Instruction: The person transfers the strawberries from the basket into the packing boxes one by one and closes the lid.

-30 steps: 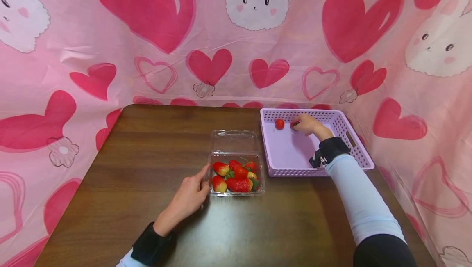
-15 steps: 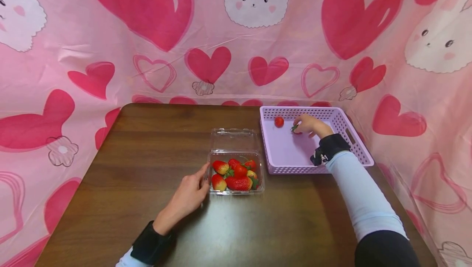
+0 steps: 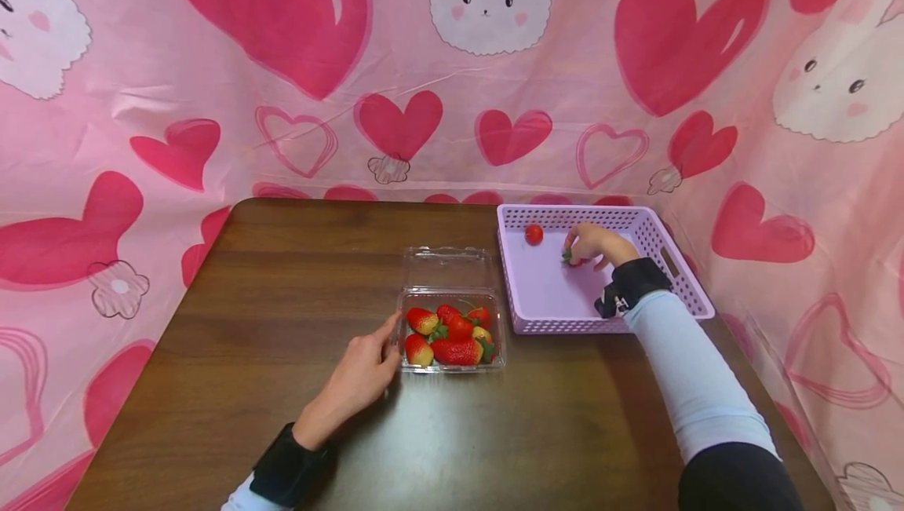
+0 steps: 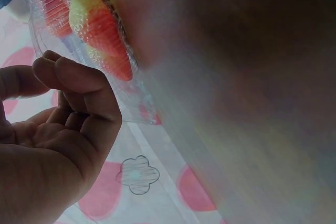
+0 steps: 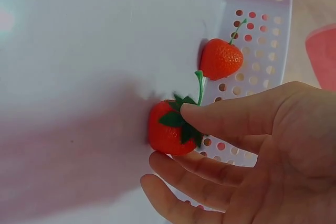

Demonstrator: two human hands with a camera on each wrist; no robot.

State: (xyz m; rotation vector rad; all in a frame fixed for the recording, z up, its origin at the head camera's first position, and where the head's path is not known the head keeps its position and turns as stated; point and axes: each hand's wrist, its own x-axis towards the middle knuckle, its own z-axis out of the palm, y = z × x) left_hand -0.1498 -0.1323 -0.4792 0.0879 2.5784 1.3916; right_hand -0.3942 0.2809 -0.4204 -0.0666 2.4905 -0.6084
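Observation:
My right hand [image 3: 583,247] is inside the lilac perforated basket [image 3: 679,275] and pinches a red strawberry [image 3: 573,259] by its green top. In the right wrist view the thumb lies on the leaves and the fingers [image 5: 178,169] curl under the strawberry [image 5: 161,135], low over the basket floor. A second strawberry [image 3: 534,234] [image 5: 220,59] lies by the far wall [image 5: 257,19]. My left hand [image 3: 387,343] rests on the table, its loosely curled fingers [image 4: 79,77] touching the left side of a clear plastic clamshell box [image 3: 452,368] with several strawberries [image 4: 97,30] in it.
The box's clear lid [image 3: 446,268] lies flat open behind it. The dark wooden table [image 3: 282,299] is walled by a pink cloth with hearts and rabbits [image 3: 424,103] at the back and both sides. The basket stands at the table's right edge.
My right hand has carried the strawberry from beside the far wall a little toward me inside the basket. The left hand and the box have not moved.

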